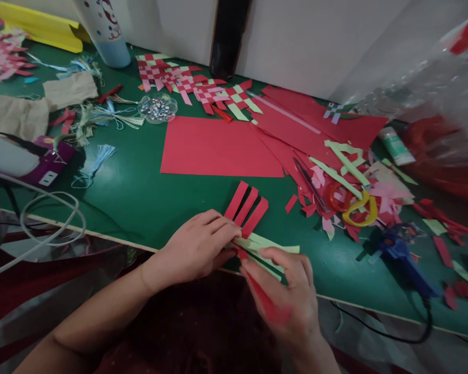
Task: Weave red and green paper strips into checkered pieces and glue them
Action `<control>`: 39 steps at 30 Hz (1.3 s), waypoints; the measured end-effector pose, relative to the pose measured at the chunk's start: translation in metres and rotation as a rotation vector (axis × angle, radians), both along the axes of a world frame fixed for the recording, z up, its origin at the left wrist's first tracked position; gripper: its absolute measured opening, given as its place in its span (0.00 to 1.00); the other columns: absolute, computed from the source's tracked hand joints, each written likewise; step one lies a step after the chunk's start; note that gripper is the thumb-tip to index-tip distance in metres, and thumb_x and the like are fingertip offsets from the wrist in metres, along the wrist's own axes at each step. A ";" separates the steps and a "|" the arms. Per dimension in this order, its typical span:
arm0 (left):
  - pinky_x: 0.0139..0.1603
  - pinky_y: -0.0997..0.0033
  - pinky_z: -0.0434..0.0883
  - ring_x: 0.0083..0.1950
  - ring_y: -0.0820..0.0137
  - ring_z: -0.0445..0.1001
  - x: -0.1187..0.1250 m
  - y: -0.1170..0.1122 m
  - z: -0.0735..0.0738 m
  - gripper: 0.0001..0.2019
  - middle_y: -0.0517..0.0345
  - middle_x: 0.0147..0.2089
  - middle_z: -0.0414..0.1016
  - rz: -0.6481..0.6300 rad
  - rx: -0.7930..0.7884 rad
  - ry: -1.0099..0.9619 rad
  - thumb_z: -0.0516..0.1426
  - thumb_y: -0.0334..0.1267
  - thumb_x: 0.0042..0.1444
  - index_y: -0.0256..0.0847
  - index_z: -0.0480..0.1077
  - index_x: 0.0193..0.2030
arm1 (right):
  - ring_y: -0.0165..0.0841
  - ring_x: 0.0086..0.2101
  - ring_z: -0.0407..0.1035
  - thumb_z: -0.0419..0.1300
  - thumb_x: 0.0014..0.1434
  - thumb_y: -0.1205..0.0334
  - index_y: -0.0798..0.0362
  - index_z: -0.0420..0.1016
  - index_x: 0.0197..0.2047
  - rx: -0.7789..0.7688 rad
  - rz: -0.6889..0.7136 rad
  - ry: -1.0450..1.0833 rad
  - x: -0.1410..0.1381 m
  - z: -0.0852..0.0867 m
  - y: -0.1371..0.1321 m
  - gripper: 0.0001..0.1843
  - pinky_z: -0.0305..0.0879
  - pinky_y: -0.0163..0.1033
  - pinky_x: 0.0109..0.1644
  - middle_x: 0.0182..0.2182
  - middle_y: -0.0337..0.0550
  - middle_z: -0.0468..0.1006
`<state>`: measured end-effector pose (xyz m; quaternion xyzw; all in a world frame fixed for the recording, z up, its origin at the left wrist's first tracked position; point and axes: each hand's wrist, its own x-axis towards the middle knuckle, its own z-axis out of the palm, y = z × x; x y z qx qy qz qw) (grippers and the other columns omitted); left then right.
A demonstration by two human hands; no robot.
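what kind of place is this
Likely a paper-craft worktable: red and green paper strips held in the left hand and right hand, woven paper mats at the back, scissors and a blue glue gun on the green table.

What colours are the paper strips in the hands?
There are red strips crossed with pale green strips. The head view shows them best.
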<state>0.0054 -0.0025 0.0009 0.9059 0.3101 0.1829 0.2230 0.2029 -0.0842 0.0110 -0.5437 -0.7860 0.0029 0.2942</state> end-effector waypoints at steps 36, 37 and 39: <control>0.53 0.60 0.69 0.51 0.64 0.69 -0.002 0.002 0.001 0.14 0.54 0.52 0.73 -0.027 -0.010 -0.020 0.53 0.30 0.63 0.42 0.66 0.55 | 0.38 0.49 0.74 0.56 0.62 0.69 0.48 0.69 0.40 -0.216 0.191 0.155 0.002 0.004 0.026 0.06 0.66 0.46 0.49 0.42 0.44 0.82; 0.53 0.60 0.69 0.51 0.65 0.69 -0.002 0.002 0.000 0.11 0.54 0.52 0.73 -0.027 -0.003 -0.024 0.53 0.32 0.65 0.42 0.67 0.53 | 0.37 0.49 0.74 0.56 0.62 0.69 0.48 0.69 0.40 -0.230 0.176 0.160 0.003 0.003 0.027 0.06 0.67 0.45 0.49 0.42 0.43 0.82; 0.53 0.61 0.68 0.50 0.65 0.69 -0.001 0.002 -0.001 0.08 0.54 0.51 0.73 -0.022 -0.001 -0.024 0.53 0.34 0.66 0.41 0.68 0.50 | 0.36 0.47 0.75 0.57 0.63 0.68 0.48 0.70 0.41 -0.243 0.144 0.179 0.006 0.002 0.027 0.06 0.68 0.44 0.48 0.42 0.43 0.82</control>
